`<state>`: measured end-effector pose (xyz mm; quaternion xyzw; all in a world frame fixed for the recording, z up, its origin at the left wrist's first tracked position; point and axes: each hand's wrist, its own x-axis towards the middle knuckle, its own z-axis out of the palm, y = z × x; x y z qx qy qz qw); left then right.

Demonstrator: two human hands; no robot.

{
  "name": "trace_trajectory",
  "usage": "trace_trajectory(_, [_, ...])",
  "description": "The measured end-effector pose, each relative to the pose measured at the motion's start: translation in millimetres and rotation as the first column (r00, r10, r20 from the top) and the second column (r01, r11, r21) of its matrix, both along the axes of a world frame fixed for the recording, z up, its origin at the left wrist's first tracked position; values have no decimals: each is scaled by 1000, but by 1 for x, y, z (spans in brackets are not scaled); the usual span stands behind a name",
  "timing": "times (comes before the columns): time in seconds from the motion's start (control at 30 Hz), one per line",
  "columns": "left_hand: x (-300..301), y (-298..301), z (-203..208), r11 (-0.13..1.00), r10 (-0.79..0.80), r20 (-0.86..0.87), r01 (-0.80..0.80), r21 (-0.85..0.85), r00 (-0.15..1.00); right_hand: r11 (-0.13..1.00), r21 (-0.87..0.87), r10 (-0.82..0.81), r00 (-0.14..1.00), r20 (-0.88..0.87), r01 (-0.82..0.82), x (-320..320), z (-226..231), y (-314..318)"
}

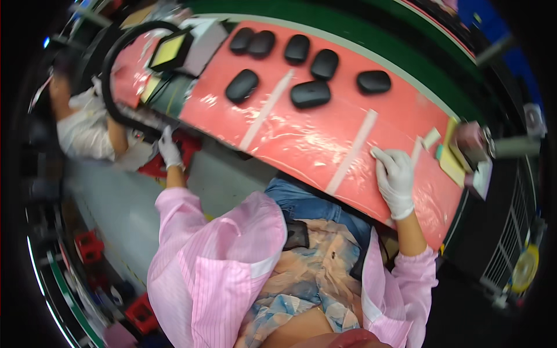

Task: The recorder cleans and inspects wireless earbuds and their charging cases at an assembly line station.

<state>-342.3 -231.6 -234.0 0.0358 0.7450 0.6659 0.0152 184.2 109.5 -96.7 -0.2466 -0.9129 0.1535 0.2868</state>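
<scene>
My right hand, in a white glove, is over the right part of the red-pink work mat. Its fingers are curled in, the tips drawn together toward a pale strip; anything between them is hidden. Off the mat's left end, my left hand, also gloved in white, reaches out beside a red stool-like object and the foot of a black curved tube. Its fingers point away from me, too small to read. Several black computer mice lie across the far half, among them one and another.
A dark boxy device with a yellow face stands at the mat's far left. Past it a person in a white top works. At the right end are yellow pads and a pinkish roll. A green belt runs behind.
</scene>
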Motion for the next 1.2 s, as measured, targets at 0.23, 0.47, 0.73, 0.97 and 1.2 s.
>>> trace_trajectory(0.23, [88, -17, 60, 746, -629, 520, 260, 613, 577, 876, -12, -480, 867, -133, 483, 72, 121, 98])
trace_trajectory(0.47, [190, 75, 177, 346, -934, 159, 705, 619, 320, 799, 313, -593, 758, 272, 514, 116, 133, 156])
trace_trajectory(0.73, [324, 250, 239, 63, -990, -64, 811, 581, 122, 834, 146, -551, 814, 181, 532, 134, 136, 155])
trace_trajectory(0.97, [362, 271, 239, 75, -993, -26, 767, 638, 118, 993, 22, 117, 973, -197, -115, 21, 139, 11])
trace_trajectory(1.2, [361, 273, 226, 29, -999, -8, 750, 661, 46, 995, -25, 91, 979, -181, -97, 31, 113, 0])
